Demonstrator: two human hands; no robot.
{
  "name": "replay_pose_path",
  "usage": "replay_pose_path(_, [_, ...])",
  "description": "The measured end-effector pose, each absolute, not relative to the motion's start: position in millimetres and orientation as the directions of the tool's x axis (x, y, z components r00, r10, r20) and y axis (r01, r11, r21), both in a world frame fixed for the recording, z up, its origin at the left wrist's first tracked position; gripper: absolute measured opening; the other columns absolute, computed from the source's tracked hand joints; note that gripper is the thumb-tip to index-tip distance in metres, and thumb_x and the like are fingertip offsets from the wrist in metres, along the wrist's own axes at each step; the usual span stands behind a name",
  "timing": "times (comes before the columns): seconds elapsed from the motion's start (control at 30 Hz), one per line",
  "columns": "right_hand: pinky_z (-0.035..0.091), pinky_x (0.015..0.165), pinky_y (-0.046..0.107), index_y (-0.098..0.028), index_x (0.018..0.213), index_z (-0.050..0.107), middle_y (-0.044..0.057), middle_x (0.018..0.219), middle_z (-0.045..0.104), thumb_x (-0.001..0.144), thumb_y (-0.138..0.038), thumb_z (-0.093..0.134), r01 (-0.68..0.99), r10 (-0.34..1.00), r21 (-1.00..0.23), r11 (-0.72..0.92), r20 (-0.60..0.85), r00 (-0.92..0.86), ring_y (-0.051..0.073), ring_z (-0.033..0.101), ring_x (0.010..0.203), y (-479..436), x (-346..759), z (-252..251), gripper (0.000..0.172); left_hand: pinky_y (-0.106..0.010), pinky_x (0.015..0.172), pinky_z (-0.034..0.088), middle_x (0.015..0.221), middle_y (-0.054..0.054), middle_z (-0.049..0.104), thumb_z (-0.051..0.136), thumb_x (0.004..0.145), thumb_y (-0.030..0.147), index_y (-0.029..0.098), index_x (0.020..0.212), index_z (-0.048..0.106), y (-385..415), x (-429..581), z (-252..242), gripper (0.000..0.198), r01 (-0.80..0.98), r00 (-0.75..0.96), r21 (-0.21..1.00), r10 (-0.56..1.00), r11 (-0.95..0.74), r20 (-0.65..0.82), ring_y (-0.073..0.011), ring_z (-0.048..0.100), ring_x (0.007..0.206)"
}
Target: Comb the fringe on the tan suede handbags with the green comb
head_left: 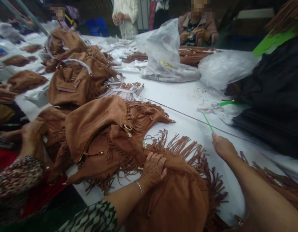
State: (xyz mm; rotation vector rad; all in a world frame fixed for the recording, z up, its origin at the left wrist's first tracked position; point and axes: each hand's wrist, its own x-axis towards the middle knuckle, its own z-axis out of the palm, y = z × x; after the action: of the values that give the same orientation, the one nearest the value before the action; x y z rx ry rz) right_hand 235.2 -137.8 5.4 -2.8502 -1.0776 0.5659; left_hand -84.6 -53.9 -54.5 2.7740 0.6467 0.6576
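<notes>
A brown suede-like bag (180, 196) with long fringe lies in front of me on the white table. My left hand (152, 169) is closed on its upper edge, near a metal ring (145, 145). Away to the right, my right hand (222, 146) is closed around the lower end of a thin, straight green strip (208, 122), which points up and away over the table. Whether the strip is part of a tool, I cannot tell. More brown fringed bags (98, 119) with zips and metal clasps lie piled against the left side of my bag.
At left, a co-worker's hand (32, 138) touches the brown pile. Clear plastic bags (163, 48) and brown strips (194, 53) lie across the table (165, 93). Black material (272, 96) bulks at right. Two people (126, 16) are at the far side.
</notes>
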Motion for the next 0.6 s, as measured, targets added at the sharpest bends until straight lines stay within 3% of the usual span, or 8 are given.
replay_pose_path(0.07, [0.044,0.073,0.034,-0.014,0.085,0.061,0.017,0.084,0.066,0.095,-0.04,0.01,0.683,0.712,-0.223,-0.695,-0.348,0.611,0.025,0.062,0.08,-138,212,9,0.058,-0.044,0.108,0.026,0.113,-0.008,0.059,0.055,0.078,0.031,0.017,0.114,0.054,-54,-84,-53,0.038,0.357,0.803,0.314,0.461,-0.88,0.378,-0.0229,0.05,0.11])
replay_pose_path(0.13, [0.043,0.078,0.03,-0.019,0.09,0.06,0.011,0.089,0.067,0.095,-0.042,0.015,0.763,0.821,-0.345,-0.546,-0.402,0.406,0.021,0.062,0.086,-138,176,9,0.05,-0.043,0.108,0.026,0.111,-0.008,0.06,0.055,0.078,0.031,0.017,0.113,0.054,-53,-84,-52,0.038,0.356,0.801,0.319,0.463,-0.878,0.38,-0.0225,0.05,0.11])
replay_pose_path(0.23, [0.043,0.08,0.035,-0.019,0.099,0.058,0.011,0.089,0.068,0.094,-0.05,0.02,0.835,0.849,-0.39,-0.387,-0.504,0.158,0.025,0.064,0.088,-134,130,2,0.049,-0.043,0.109,0.026,0.11,-0.008,0.06,0.054,0.079,0.032,0.017,0.113,0.054,-51,-84,-51,0.037,0.356,0.801,0.319,0.463,-0.878,0.379,-0.023,0.05,0.111])
replay_pose_path(0.3, [0.044,0.079,0.041,-0.017,0.109,0.055,0.014,0.088,0.068,0.093,-0.052,0.024,0.868,0.808,-0.257,-0.426,-0.54,0.236,0.029,0.065,0.086,-124,124,-5,0.05,-0.043,0.109,0.025,0.112,-0.007,0.06,0.054,0.079,0.033,0.017,0.113,0.055,-51,-83,-52,0.037,0.353,0.808,0.317,0.458,-0.88,0.372,-0.0232,0.049,0.112])
replay_pose_path(0.4, [0.044,0.078,0.044,-0.013,0.114,0.053,0.019,0.094,0.067,0.093,-0.051,0.027,0.779,0.717,-0.108,-0.617,-0.484,0.501,0.032,0.064,0.089,-103,159,-11,0.051,-0.043,0.109,0.024,0.113,-0.007,0.06,0.054,0.079,0.032,0.018,0.113,0.055,-51,-83,-56,0.037,0.349,0.813,0.317,0.453,-0.882,0.364,-0.0232,0.049,0.113])
replay_pose_path(0.5, [0.044,0.078,0.039,-0.009,0.104,0.058,0.023,0.098,0.064,0.096,-0.043,0.01,0.642,0.604,-0.085,-0.762,-0.449,0.658,0.029,0.062,0.094,-97,217,-4,0.059,-0.044,0.108,0.024,0.112,-0.007,0.06,0.055,0.078,0.031,0.018,0.112,0.055,-52,-84,-58,0.036,0.356,0.814,0.318,0.459,-0.879,0.357,-0.0241,0.049,0.113])
replay_pose_path(0.6, [0.043,0.078,0.032,-0.009,0.092,0.06,0.021,0.095,0.065,0.095,-0.035,-0.004,0.573,0.55,-0.101,-0.814,-0.454,0.701,0.025,0.062,0.092,-127,246,12,0.069,-0.046,0.107,0.023,0.112,-0.009,0.061,0.054,0.079,0.028,0.017,0.112,0.056,-51,-84,-58,0.035,0.356,0.828,0.317,0.454,-0.879,0.329,-0.0255,0.049,0.113])
